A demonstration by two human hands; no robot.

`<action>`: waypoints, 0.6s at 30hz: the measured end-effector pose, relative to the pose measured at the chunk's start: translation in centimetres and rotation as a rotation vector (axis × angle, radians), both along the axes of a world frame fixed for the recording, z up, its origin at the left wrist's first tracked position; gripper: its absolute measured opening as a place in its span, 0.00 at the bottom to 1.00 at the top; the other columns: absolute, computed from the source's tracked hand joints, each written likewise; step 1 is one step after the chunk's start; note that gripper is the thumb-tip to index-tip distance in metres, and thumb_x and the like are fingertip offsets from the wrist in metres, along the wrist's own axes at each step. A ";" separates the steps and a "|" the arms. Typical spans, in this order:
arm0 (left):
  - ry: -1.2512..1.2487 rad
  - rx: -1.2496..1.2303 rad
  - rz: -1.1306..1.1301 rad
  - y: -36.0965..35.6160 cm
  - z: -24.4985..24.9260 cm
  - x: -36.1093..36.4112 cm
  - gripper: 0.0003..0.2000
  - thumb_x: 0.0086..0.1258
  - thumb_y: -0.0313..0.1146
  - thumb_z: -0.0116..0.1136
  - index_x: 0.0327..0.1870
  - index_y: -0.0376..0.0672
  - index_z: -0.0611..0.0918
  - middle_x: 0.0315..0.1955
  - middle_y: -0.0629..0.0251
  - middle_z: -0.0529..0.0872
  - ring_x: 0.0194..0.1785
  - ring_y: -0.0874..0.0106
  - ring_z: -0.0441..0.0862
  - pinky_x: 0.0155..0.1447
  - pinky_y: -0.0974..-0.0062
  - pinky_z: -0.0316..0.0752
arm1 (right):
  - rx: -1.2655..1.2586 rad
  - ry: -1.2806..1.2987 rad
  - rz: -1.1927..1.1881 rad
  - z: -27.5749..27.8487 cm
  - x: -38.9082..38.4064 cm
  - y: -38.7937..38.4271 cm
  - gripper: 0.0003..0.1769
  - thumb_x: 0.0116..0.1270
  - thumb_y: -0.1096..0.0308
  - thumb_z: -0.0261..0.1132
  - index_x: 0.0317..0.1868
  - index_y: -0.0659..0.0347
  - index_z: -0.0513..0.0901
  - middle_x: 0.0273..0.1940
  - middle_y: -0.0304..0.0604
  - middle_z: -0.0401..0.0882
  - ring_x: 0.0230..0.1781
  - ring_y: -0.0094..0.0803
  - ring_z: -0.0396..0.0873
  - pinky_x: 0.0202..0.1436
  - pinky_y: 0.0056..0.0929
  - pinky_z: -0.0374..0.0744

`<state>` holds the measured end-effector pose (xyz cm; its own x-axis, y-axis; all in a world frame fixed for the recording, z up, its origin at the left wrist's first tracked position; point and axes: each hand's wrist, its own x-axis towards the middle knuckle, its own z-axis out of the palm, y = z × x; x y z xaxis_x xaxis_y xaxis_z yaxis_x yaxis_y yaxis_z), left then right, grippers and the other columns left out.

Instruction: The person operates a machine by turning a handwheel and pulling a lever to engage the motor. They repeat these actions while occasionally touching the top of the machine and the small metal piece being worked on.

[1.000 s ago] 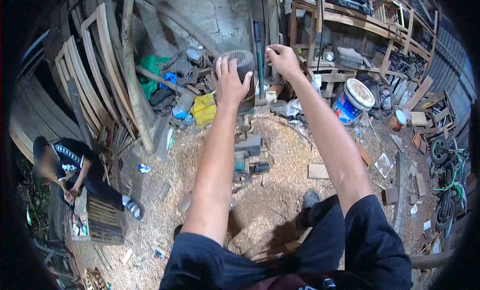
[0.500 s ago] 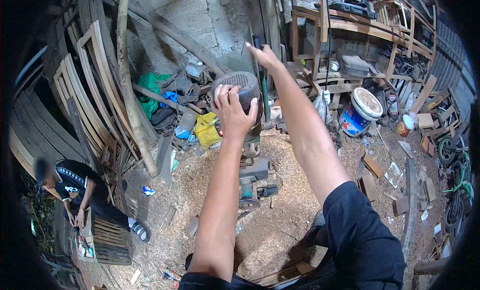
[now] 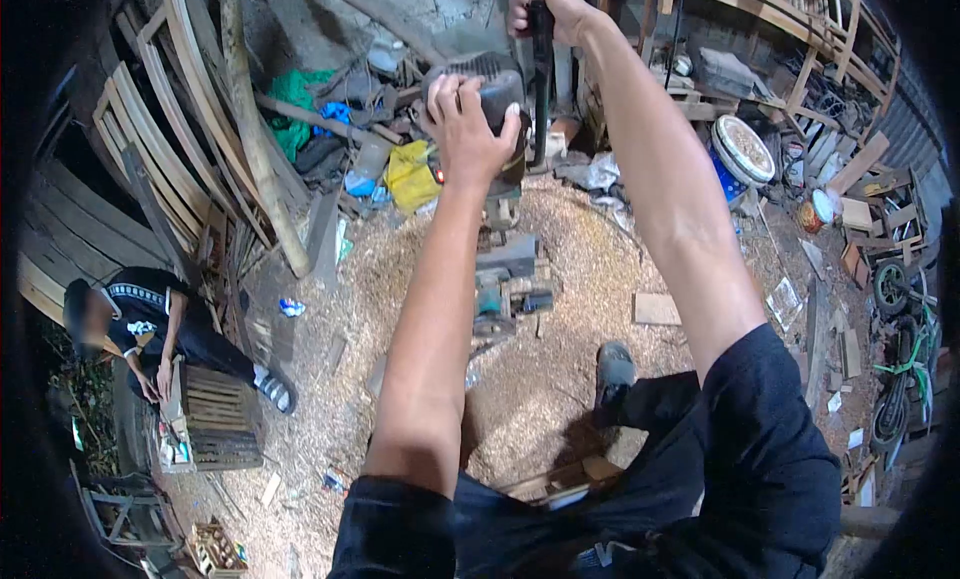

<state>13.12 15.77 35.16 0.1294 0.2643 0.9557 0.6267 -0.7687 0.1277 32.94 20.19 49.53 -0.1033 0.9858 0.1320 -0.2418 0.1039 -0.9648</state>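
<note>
My left hand (image 3: 468, 129) rests on the top and near side of a rounded dark machine housing (image 3: 503, 91), its fingers spread over the vented cover. My right hand (image 3: 550, 14) is raised at the top of the view, its fingers wrapped round the upper part of a dark upright lever (image 3: 541, 89). The lever stands just right of the housing. Below the housing, metal machine parts (image 3: 508, 259) sit above a floor covered with wood shavings (image 3: 400, 309).
Another person (image 3: 150, 324) sits at the left beside a slatted wooden crate (image 3: 222, 414). Curved wooden frames (image 3: 150, 129) lean at the left. A yellow bag (image 3: 409, 177), a bucket (image 3: 743, 151) and a small bike (image 3: 903, 364) lie around the workspace.
My right hand has closed round the lever from an outstretched pose. The view has shifted, and a shoe now shows on the floor. My left hand stays on the housing.
</note>
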 end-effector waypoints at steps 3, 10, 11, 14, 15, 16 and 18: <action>0.020 -0.052 0.023 -0.2 -0.5 -0.1 0.28 0.57 0.43 0.71 0.55 0.40 0.74 0.56 0.51 0.70 0.68 0.49 0.63 0.72 0.48 0.57 | 0.100 -0.182 0.009 -2.2 -0.1 -2.1 0.33 0.68 0.35 0.62 0.22 0.58 0.76 0.24 0.45 0.77 0.29 0.40 0.79 0.40 0.34 0.78; 0.059 -0.162 -0.008 -1.8 -1.3 -0.7 0.33 0.63 0.41 0.68 0.68 0.44 0.68 0.70 0.45 0.61 0.76 0.42 0.51 0.77 0.44 0.49 | 0.445 -0.171 -0.283 -5.7 -3.7 -7.3 0.25 0.68 0.54 0.64 0.16 0.57 0.71 0.15 0.33 0.65 0.15 0.23 0.63 0.24 0.27 0.63; 0.071 -0.174 -0.015 -2.3 -1.3 -1.0 0.34 0.63 0.39 0.68 0.70 0.44 0.67 0.72 0.44 0.59 0.77 0.41 0.50 0.77 0.44 0.48 | 0.478 -0.154 -0.294 -5.9 -3.9 -7.4 0.25 0.69 0.55 0.63 0.16 0.58 0.71 0.14 0.33 0.65 0.15 0.23 0.63 0.23 0.27 0.63; 0.129 -0.288 -0.066 -4.1 -2.0 -2.1 0.42 0.65 0.35 0.66 0.79 0.49 0.57 0.78 0.41 0.47 0.79 0.37 0.45 0.77 0.38 0.44 | 0.513 -0.093 -0.313 -6.7 -4.2 -7.9 0.23 0.70 0.59 0.61 0.17 0.61 0.73 0.15 0.34 0.66 0.15 0.23 0.64 0.21 0.26 0.62; 0.148 -0.350 -0.089 -4.9 -2.6 -2.4 0.43 0.65 0.35 0.65 0.80 0.50 0.55 0.78 0.41 0.45 0.79 0.37 0.43 0.77 0.37 0.44 | 0.515 -0.068 -0.320 -7.2 -4.3 -8.1 0.23 0.71 0.60 0.60 0.18 0.62 0.73 0.15 0.34 0.67 0.15 0.22 0.64 0.21 0.26 0.62; 0.162 -0.408 -0.110 -5.1 -2.9 -2.8 0.44 0.66 0.35 0.65 0.80 0.51 0.53 0.79 0.41 0.43 0.80 0.37 0.42 0.77 0.36 0.43 | 0.529 -0.020 -0.335 -7.6 -4.5 -8.2 0.20 0.71 0.63 0.59 0.20 0.63 0.75 0.17 0.34 0.68 0.15 0.21 0.63 0.19 0.25 0.62; 0.207 -0.449 -0.106 -5.3 -3.4 -3.4 0.46 0.67 0.37 0.64 0.81 0.51 0.47 0.79 0.41 0.37 0.81 0.41 0.39 0.76 0.34 0.42 | 0.622 -0.045 -0.295 -8.0 -4.6 -9.1 0.18 0.71 0.64 0.58 0.22 0.63 0.76 0.18 0.34 0.69 0.15 0.21 0.63 0.20 0.24 0.62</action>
